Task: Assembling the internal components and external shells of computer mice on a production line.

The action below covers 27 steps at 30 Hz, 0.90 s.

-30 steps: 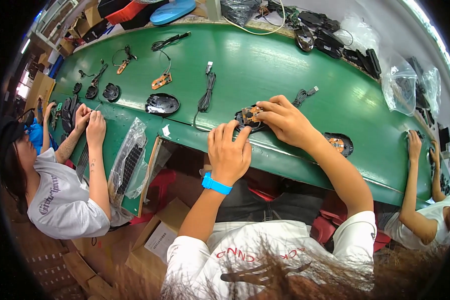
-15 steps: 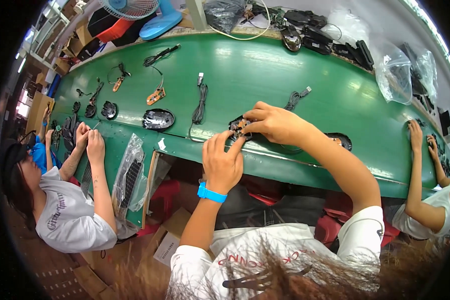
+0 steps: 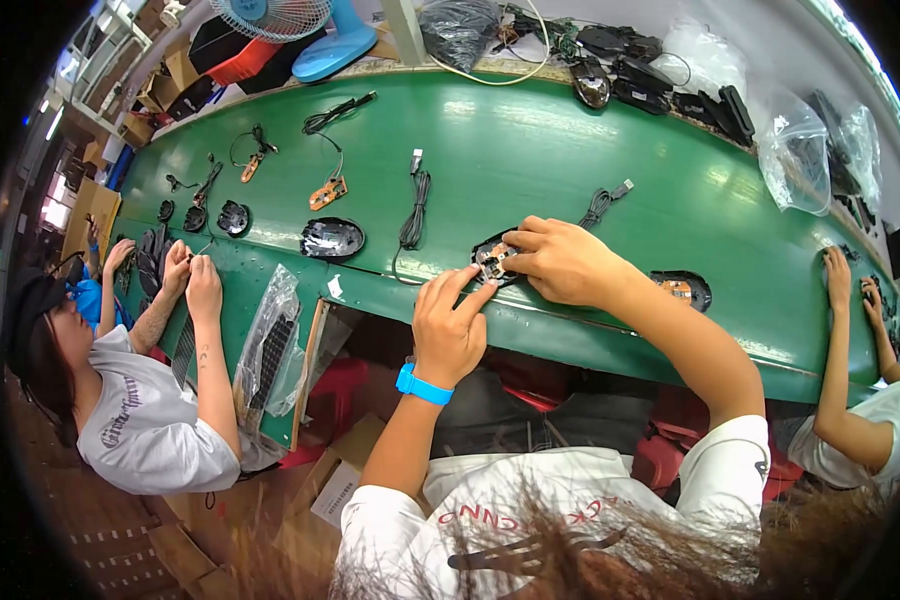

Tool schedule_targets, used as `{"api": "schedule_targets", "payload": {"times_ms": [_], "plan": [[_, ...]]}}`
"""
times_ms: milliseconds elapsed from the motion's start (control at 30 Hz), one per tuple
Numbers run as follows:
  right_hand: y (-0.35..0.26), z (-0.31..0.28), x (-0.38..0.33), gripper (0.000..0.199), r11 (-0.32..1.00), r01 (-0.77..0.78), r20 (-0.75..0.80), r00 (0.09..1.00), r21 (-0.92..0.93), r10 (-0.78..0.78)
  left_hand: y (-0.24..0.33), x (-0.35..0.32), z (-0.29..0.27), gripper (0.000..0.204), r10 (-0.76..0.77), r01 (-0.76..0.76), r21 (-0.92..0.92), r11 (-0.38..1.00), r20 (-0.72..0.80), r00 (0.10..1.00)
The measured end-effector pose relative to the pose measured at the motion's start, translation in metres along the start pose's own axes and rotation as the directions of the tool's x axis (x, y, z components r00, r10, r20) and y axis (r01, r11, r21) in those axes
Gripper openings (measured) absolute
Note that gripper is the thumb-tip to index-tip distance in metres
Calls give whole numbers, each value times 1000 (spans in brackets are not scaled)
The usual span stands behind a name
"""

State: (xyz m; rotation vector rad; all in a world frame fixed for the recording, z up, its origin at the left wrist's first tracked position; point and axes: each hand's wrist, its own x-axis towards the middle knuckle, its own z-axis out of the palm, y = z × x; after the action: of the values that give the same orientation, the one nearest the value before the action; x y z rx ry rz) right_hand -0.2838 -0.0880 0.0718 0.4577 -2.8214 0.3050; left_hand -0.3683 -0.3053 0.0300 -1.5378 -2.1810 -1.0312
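Note:
An orange circuit board (image 3: 494, 263) lies in a black computer mouse shell (image 3: 510, 281) on the green bench in front of me. My right hand (image 3: 568, 262) reaches in from the right, fingers bent and pinching the board's upper right side. At the lower left, my left hand (image 3: 450, 325) has thumb and forefinger closed on the near left edge of the shell, close to the board. Both hands partly cover the shell's rim. A coiled black USB cable (image 3: 413, 215) lies left of the shell; another USB cable (image 3: 600, 205) lies behind my right hand.
Right of my forearm sits another mouse shell with an orange board (image 3: 678, 290). Leftward lie a glossy black mouse cover (image 3: 332, 238) and a cabled orange board (image 3: 327, 193). One co-worker (image 3: 160, 400) sits left, another (image 3: 860, 420) right. A blue fan (image 3: 335, 50) stands behind.
The circuit board looked tilted and darker between my fingers; it now lies flatter in the shell, its orange face showing. My right fingers have shifted slightly. The whole view has moved a little.

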Motion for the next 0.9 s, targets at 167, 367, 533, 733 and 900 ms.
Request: {"api": "schedule_targets", "payload": {"times_ms": [167, 367, 533, 733, 900], "plan": [[-9, 11, -12, 31, 999, -50, -111, 993, 5, 50, 1, 0, 0, 40, 4, -4, -1, 1000, 14, 1000], [-12, 14, -21, 39, 994, -82, -110, 990, 69, 90, 1, 4, -4, 39, 5, -3, -20, 1000, 71, 997], [-8, 20, -30, 42, 996, -57, -168, 983, 68, 68, 7, 31, -6, 40, 106, -109, 15, 994, 112, 988], [-1, 10, -46, 42, 986, -89, -197, 973, 138, 116, -6, 40, 3, 39, 181, -185, -9, 983, 245, 952], [-1, 3, -52, 43, 989, -149, -173, 974, 3, 148, -4, 40, 3, 42, 188, -198, 10, 980, 261, 947]]}}
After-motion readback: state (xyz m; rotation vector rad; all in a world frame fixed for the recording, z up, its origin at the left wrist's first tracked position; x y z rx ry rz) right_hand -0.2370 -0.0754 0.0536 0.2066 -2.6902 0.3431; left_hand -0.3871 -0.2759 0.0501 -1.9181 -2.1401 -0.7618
